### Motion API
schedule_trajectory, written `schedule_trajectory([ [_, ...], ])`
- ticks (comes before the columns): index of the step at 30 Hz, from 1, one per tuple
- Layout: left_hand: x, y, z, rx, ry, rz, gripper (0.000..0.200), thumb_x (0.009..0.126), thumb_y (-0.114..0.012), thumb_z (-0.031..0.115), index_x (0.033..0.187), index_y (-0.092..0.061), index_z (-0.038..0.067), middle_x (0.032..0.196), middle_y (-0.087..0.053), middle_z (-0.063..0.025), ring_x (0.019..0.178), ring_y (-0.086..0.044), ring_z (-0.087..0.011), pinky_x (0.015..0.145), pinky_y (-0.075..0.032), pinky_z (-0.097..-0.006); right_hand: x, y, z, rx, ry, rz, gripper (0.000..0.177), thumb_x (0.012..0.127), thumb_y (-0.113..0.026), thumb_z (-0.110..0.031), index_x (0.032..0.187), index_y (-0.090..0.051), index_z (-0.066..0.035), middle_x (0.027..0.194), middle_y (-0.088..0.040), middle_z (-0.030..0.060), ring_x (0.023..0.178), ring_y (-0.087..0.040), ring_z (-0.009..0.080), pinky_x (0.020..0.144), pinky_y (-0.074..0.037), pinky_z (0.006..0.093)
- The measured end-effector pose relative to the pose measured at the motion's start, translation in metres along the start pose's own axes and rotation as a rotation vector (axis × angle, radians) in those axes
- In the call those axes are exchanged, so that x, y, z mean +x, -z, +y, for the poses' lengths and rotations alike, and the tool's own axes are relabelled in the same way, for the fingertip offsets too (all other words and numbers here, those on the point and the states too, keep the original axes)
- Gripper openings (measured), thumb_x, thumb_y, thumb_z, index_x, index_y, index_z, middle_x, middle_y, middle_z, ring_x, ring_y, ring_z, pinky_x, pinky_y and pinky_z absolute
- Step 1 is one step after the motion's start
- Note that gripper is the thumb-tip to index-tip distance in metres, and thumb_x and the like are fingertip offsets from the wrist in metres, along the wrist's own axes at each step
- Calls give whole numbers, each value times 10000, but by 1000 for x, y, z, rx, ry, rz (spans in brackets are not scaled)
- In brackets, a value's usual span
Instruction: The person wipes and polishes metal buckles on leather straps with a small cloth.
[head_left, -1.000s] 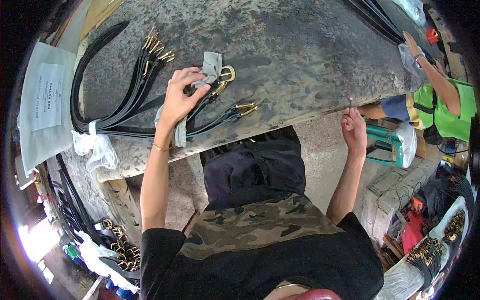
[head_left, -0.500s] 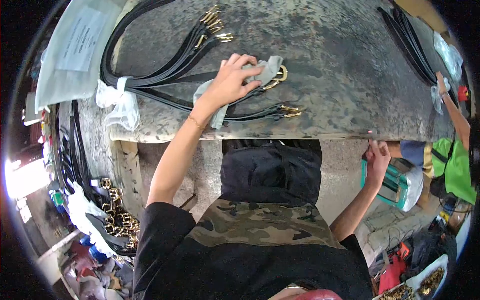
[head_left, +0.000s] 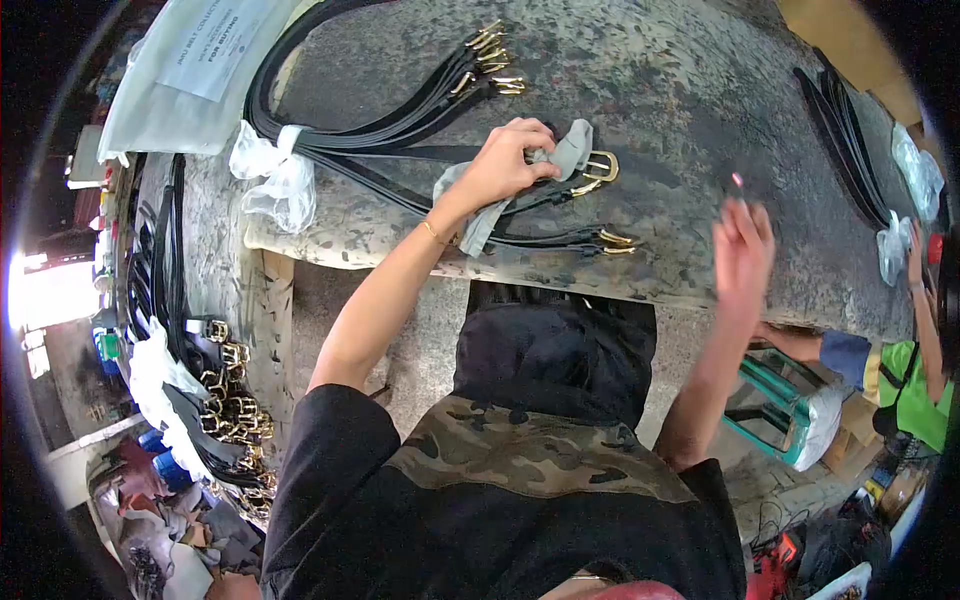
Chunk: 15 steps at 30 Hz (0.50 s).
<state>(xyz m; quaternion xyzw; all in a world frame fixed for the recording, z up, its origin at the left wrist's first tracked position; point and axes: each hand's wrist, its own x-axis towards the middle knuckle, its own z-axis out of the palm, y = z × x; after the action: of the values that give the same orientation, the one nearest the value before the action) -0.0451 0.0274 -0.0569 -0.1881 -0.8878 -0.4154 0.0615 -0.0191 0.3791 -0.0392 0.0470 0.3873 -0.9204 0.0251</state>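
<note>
On the worktable, my left hand (head_left: 512,162) is closed on a grey cloth (head_left: 574,146), pressed over a black belt strap. A gold buckle (head_left: 601,167) shows just right of the cloth. Nearer the table edge lie thin black straps with gold ends (head_left: 616,242). Behind my left hand is a bundle of black straps (head_left: 385,135) with gold buckles (head_left: 492,50), tied with white plastic (head_left: 280,180). My right hand (head_left: 743,245), blurred, is raised over the table's right part, fingers pinched on a small thing with a pinkish-white tip (head_left: 738,180).
A clear packet with a printed label (head_left: 207,50) lies at the back left. Hanging straps and gold buckles (head_left: 235,410) are at the left. More black straps (head_left: 845,150) lie at the right, near a co-worker in green (head_left: 915,390). A teal stool (head_left: 775,400) stands below.
My right hand has risen from below the table edge to over the tabletop, the small thing with it. My left hand stays on the cloth. The view has shifted, moving the table things rightward.
</note>
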Motion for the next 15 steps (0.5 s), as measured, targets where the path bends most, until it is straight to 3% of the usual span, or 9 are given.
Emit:
schedule_trajectory([
  [3,3,4,-2,-5,-41,-3,230,723,-802,133,889,-715,-2,967,-684,-126,961,-612,-312,825,-478,-398,53,-43,53,355,-247,-232,76,910,-633,17,920,-590,-44,956,-651,111,752,-541,122,616,-437,257],
  [5,4,5,4,-48,143,-4,229,732,-795,126,887,-694,-11,949,-691,-118,936,-635,-298,827,-497,-380,82,-56,95,456,-368,-294,45,914,-644,-5,931,-624,-42,968,-659,121,753,-552,131,644,-458,253],
  [10,2,-1,4,108,37,124,247,793,-681,22,1038,-653,23,1005,-674,-166,944,-614,-352,827,-496,-423,88,-80,129,350,-319,-174,118,917,-648,-20,833,-614,-95,913,-653,74,794,-566,144,770,-483,353],
  [12,-1,5,3,344,64,321,341,782,-627,-34,1112,-622,50,1015,-657,-176,964,-600,-372,834,-495,-445,85,-76,128,347,-267,-162,133,920,-648,-26,835,-614,-123,918,-651,49,857,-573,141,834,-479,385],
  [13,-1,13,7,429,121,325,376,772,-601,-47,1133,-607,57,997,-646,-178,988,-593,-379,836,-493,-460,85,-74,127,349,-266,-160,133,920,-648,-26,835,-614,-123,918,-651,49,857,-573,141,834,-479,385],
  [15,-2,29,0,501,68,486,345,783,-604,-32,1122,-608,34,978,-638,-186,970,-603,-382,833,-493,-462,83,-68,128,405,-249,-197,126,920,-651,-29,845,-612,-123,913,-653,46,839,-574,138,839,-482,388],
])
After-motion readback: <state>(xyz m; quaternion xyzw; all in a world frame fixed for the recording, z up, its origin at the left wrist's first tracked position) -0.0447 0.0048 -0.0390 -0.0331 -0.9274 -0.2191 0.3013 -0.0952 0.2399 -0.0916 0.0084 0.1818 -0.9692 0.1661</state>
